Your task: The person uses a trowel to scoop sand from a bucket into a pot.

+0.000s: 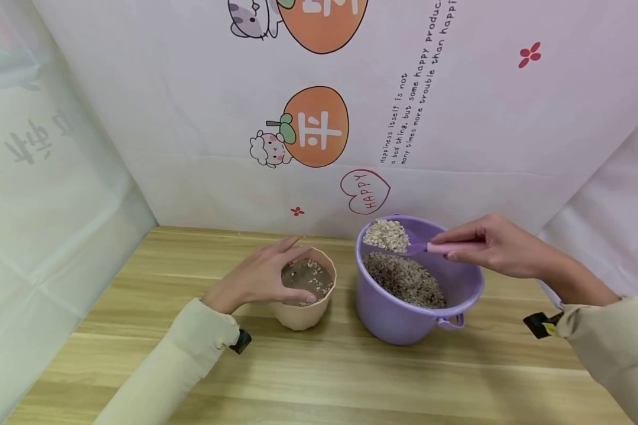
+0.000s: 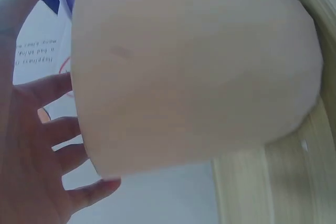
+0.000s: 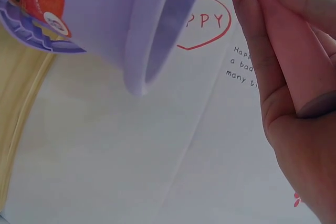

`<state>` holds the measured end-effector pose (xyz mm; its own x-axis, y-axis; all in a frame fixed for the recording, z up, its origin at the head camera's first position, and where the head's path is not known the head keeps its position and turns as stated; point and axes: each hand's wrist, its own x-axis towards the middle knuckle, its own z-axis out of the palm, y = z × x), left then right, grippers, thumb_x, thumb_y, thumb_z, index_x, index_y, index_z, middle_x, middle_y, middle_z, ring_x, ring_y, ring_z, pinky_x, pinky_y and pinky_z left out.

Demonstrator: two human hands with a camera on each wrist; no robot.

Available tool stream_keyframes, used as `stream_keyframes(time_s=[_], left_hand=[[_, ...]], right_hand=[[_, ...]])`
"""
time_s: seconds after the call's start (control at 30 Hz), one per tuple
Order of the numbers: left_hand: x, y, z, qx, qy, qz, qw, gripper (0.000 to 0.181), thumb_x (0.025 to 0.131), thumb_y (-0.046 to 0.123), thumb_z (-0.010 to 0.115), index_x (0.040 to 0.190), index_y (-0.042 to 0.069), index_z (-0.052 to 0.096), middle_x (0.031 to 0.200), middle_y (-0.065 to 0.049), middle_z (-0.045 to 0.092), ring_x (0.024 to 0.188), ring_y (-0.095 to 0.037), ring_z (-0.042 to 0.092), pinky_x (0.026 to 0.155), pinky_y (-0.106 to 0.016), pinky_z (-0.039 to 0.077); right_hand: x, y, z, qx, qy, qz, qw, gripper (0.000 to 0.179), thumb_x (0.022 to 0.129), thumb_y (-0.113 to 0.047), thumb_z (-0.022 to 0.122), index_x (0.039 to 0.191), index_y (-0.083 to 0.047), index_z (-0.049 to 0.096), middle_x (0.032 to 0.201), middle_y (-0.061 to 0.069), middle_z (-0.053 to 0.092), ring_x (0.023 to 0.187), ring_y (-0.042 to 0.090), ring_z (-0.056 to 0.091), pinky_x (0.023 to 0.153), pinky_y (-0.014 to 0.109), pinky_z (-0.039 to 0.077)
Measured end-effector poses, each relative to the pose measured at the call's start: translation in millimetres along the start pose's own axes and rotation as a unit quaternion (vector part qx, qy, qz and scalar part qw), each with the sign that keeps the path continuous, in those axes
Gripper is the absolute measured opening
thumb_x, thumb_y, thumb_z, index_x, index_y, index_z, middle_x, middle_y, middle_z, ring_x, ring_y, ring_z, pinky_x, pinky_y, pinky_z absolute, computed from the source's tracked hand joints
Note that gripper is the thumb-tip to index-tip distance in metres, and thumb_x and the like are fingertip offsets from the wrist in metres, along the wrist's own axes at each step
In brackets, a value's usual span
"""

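A pink-handled scoop (image 1: 457,247) with a purple blade is gripped in my right hand (image 1: 502,245). Its blade carries a heap of pale granular mix (image 1: 387,235) over the purple bucket (image 1: 399,324), which holds more of the same loose grains (image 1: 404,280). To the left stands a beige flowerpot (image 1: 300,317) with a grey-brown fill and scattered pale grains on top. Across its rim spreads my left hand (image 1: 260,274), fingers on the far side and thumb at the near side. In the left wrist view some fingertips disappear behind the pot's rim (image 2: 84,129).
Both containers stand on a wood-grain table (image 1: 351,378), close to a white printed cloth backdrop (image 1: 202,118). White cloth also hangs along both sides. The bucket's handle (image 1: 452,322) hangs down at its near right side.
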<state>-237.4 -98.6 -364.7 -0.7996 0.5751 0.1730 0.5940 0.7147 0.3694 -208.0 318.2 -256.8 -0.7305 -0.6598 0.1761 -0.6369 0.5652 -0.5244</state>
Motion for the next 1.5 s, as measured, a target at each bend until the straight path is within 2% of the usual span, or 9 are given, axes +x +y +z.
stream_keyframes(time_s=[0.13, 0.23, 0.43, 0.57, 0.8, 1.0, 1.23, 1.43, 1.5], left_hand=[[-7.1, -9.7, 0.5, -0.002, 0.006, 0.021, 0.9998, 0.098, 0.064, 0.086, 0.066, 0.148, 0.040, 0.044, 0.156, -0.002, 0.038, 0.137, -0.030, 0.043, 0.105, -0.057, 0.040], [-12.9, -17.2, 0.6, 0.004, 0.014, 0.025, 0.9996, 0.099, 0.064, 0.085, 0.068, 0.148, 0.040, 0.044, 0.154, -0.003, 0.042, 0.134, -0.030, 0.046, 0.103, -0.058, 0.041], [-24.8, -28.4, -2.7, 0.013, 0.014, 0.016, 0.9997, 0.107, 0.064, 0.087, 0.065, 0.150, 0.027, 0.046, 0.154, -0.010, 0.042, 0.137, -0.035, 0.044, 0.107, -0.058, 0.038], [-30.1, -32.5, -5.5, 0.014, 0.018, 0.012, 0.9997, 0.106, 0.066, 0.084, 0.066, 0.148, 0.020, 0.049, 0.154, -0.010, 0.043, 0.138, -0.036, 0.042, 0.108, -0.060, 0.036], [-33.8, -40.8, -3.4, 0.017, 0.040, 0.017, 0.9989, 0.104, 0.067, 0.082, 0.068, 0.146, 0.017, 0.051, 0.151, -0.009, 0.047, 0.137, -0.035, 0.045, 0.108, -0.059, 0.037], [-34.1, -45.6, -0.5, 0.008, 0.054, 0.030, 0.9981, 0.093, 0.068, 0.080, 0.069, 0.136, 0.017, 0.062, 0.151, -0.003, 0.047, 0.137, -0.035, 0.045, 0.108, -0.059, 0.036], [-34.0, -46.8, 0.1, 0.001, 0.070, 0.039, 0.9968, 0.085, 0.068, 0.078, 0.071, 0.126, 0.014, 0.069, 0.149, -0.003, 0.050, 0.136, -0.035, 0.047, 0.106, -0.062, 0.037], [-33.7, -48.9, 2.8, 0.002, 0.083, 0.044, 0.9956, 0.077, 0.068, 0.076, 0.073, 0.116, 0.017, 0.072, 0.146, -0.007, 0.052, 0.133, -0.037, 0.050, 0.104, -0.064, 0.038], [-34.2, -49.5, 3.8, 0.001, 0.086, 0.044, 0.9953, 0.069, 0.067, 0.076, 0.074, 0.106, 0.019, 0.072, 0.146, -0.008, 0.053, 0.132, -0.037, 0.050, 0.104, -0.064, 0.038]], right_hand=[[4.8, -4, 1, -0.007, 0.000, 0.005, 1.0000, 0.027, 0.093, -0.005, 0.069, 0.120, -0.008, 0.073, 0.117, 0.004, 0.072, 0.102, 0.006, 0.068, 0.080, 0.019, 0.055], [8.6, -6, 3, -0.006, -0.004, 0.007, 0.9999, 0.027, 0.093, -0.007, 0.069, 0.120, -0.007, 0.072, 0.117, 0.003, 0.072, 0.105, 0.006, 0.067, 0.084, 0.018, 0.053], [16.5, -13, 7, -0.011, -0.011, 0.005, 0.9999, 0.028, 0.094, -0.009, 0.069, 0.121, -0.008, 0.072, 0.117, 0.001, 0.072, 0.106, 0.009, 0.067, 0.090, 0.019, 0.050], [23.3, -19, 11, -0.016, -0.009, -0.009, 0.9998, 0.028, 0.093, -0.009, 0.070, 0.121, -0.009, 0.072, 0.116, 0.000, 0.072, 0.105, 0.012, 0.068, 0.091, 0.021, 0.050], [34.8, -25, 18, -0.002, -0.023, -0.023, 0.9995, 0.027, 0.092, -0.007, 0.070, 0.119, -0.008, 0.073, 0.113, -0.001, 0.074, 0.097, 0.012, 0.071, 0.083, 0.023, 0.055], [43.8, -30, 23, 0.026, -0.056, -0.013, 0.9980, 0.028, 0.094, -0.009, 0.069, 0.121, -0.003, 0.071, 0.112, 0.002, 0.074, 0.092, 0.011, 0.071, 0.074, 0.024, 0.057], [56.1, -34, 28, 0.019, -0.073, -0.008, 0.9971, 0.027, 0.093, -0.009, 0.069, 0.120, -0.005, 0.072, 0.112, 0.000, 0.074, 0.097, 0.011, 0.070, 0.084, 0.025, 0.056], [65.9, -38, 34, 0.010, -0.082, -0.014, 0.9965, 0.026, 0.091, -0.006, 0.071, 0.117, -0.008, 0.074, 0.109, -0.001, 0.074, 0.085, 0.013, 0.069, 0.071, 0.025, 0.055], [69.2, -40, 36, 0.011, -0.089, -0.011, 0.9959, 0.026, 0.091, -0.007, 0.071, 0.117, -0.008, 0.074, 0.108, -0.002, 0.075, 0.081, 0.013, 0.069, 0.069, 0.025, 0.055]])
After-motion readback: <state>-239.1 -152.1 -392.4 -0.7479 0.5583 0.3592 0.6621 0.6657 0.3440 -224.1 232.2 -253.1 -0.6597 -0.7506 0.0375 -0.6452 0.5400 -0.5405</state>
